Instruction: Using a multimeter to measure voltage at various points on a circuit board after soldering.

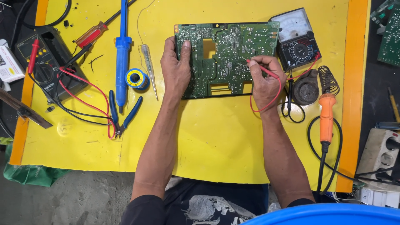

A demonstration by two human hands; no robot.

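Forearms reach in; our left hand [176,68] clamps the green circuit board [227,58] edge while right hand [266,79] fingers pinch the red probe [262,70] on solder joints. Probing step; next contact needs steady tip placement.

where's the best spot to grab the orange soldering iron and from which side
Probably best to take the soldering iron by its orange handle, coming from the right or from above. The handle lies upright in the picture, tip end up in the coiled wire stand and cord trailing below. The right hand, holding a red probe, is nearest; the meter leads lie on its left side.
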